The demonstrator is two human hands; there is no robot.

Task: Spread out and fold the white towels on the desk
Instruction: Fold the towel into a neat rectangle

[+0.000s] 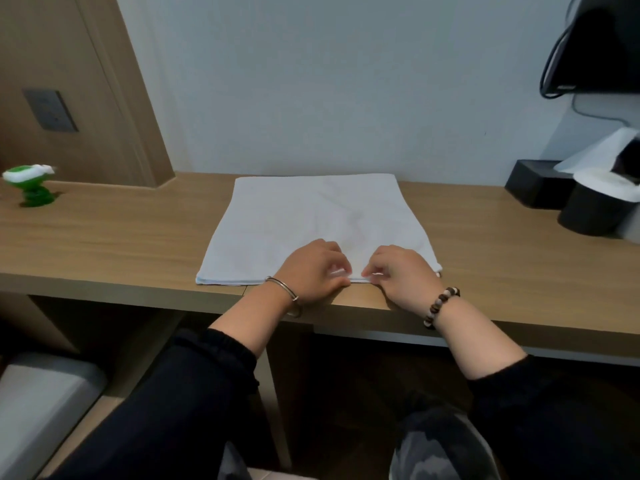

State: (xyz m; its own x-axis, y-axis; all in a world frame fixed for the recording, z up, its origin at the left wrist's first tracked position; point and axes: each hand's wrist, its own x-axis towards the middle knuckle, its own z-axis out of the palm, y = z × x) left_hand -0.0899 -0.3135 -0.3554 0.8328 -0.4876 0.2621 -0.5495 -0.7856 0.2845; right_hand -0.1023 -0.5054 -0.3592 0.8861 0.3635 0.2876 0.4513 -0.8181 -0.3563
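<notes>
A white towel lies flat on the wooden desk, a rough square that reaches from the wall to the desk's front edge. My left hand and my right hand sit side by side at the middle of the towel's near edge. Each hand pinches that edge between thumb and curled fingers. The near edge shows more than one layer at its left corner. The hands hide the cloth under them.
A small green and white figurine stands at the desk's far left. At the far right are a black box, a black round holder with white tissue, and a dark screen with cables on the wall. A grey stool sits low left.
</notes>
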